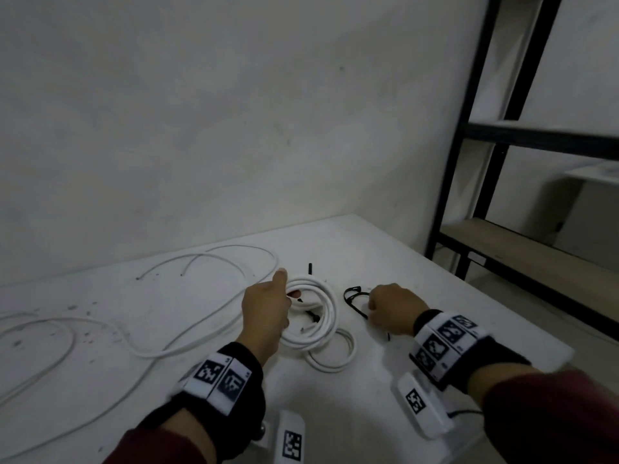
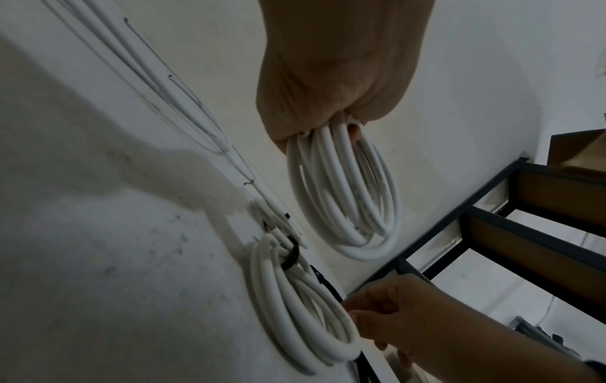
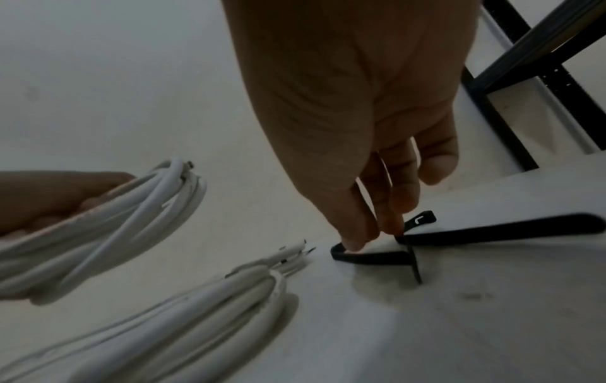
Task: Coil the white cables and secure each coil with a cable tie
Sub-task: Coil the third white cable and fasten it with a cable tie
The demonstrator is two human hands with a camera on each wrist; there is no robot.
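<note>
My left hand (image 1: 284,296) grips a coil of white cable (image 1: 321,316) and holds it just above the white table (image 1: 368,249); the left wrist view shows the coil (image 2: 347,197) hanging from my curled fingers. A second, smaller coil (image 1: 335,356) lies on the table beside it, bound by a black cable tie (image 2: 290,255). To the right, my right hand (image 1: 370,308) reaches down to loose black cable ties (image 1: 355,299) on the table. Its thumb and fingers pinch one cable tie (image 3: 370,256).
Long loose white cables (image 1: 167,296) sprawl over the left part of the table. A short black piece (image 1: 310,267) lies behind the held coil. A black metal shelving rack (image 1: 495,135) stands past the table's right edge. A bare wall rises behind.
</note>
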